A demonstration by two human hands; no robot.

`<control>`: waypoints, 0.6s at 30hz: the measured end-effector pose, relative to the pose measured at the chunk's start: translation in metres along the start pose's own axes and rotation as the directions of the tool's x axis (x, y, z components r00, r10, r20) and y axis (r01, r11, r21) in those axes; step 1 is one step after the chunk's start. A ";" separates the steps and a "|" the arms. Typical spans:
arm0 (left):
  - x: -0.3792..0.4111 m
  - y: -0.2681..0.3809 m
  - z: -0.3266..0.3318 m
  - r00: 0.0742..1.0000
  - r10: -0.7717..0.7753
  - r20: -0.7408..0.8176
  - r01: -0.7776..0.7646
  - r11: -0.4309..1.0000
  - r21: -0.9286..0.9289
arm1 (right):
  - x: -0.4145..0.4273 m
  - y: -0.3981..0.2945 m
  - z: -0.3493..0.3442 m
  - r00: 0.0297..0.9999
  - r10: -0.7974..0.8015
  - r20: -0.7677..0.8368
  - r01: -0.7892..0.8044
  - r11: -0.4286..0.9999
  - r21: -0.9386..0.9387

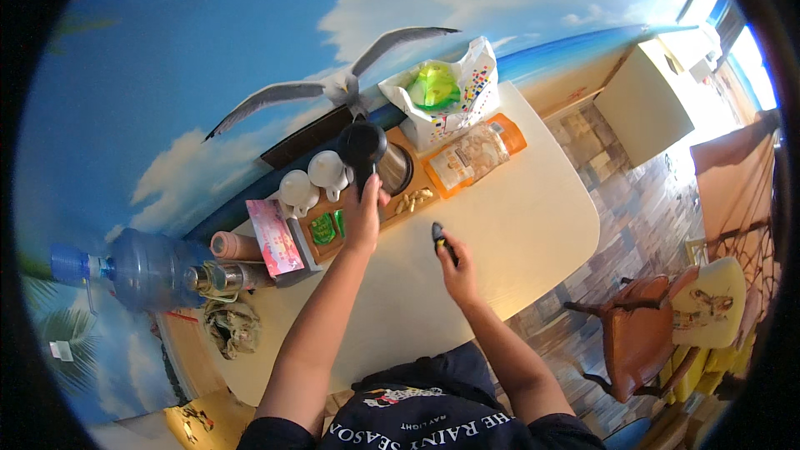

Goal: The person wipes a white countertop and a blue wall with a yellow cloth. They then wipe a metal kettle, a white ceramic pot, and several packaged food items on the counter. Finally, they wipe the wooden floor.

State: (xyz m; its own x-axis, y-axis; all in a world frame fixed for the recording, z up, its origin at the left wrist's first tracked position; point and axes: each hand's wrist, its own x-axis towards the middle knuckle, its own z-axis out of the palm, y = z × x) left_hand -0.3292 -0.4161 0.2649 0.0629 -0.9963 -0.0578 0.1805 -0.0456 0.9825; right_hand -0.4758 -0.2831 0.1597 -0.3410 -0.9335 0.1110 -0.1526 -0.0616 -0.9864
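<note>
My left hand (365,215) is closed around the black handle of a kettle (395,169) with a shiny metal body and a black lid. The kettle is at the back of a wooden tray (390,222); whether its base rests there I cannot tell. Two white cups (326,169) stand left of it, with green packets (323,229) in front. Several peanuts in shells (414,200) lie at the tray's right end. Over the table, in front of the tray, my right hand (458,269) grips a small black and yellow hand tool (438,234) with a grey tip.
An orange food pouch (472,159) and a white bag (453,106) with green packaging stand right of the tray. Leftward are a pink box (275,236), a pink bottle (234,245), a metal flask (234,278) and a large blue water bottle (153,269). A brown chair (637,331) stands right of the table (531,225).
</note>
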 end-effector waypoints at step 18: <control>-0.217 -0.027 -0.070 0.922 -0.383 -0.058 0.382 0.924 -0.034 | -0.098 -0.050 0.032 0.946 -0.004 0.323 0.015 0.999 -0.032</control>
State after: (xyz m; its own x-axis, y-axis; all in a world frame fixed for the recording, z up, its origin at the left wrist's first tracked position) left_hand -0.2791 -0.1934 0.2385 0.0452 -0.8968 -0.4401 0.2240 -0.4203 0.8793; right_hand -0.4048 -0.1998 0.1938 -0.0226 -0.9973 0.0694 -0.1870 -0.0639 -0.9803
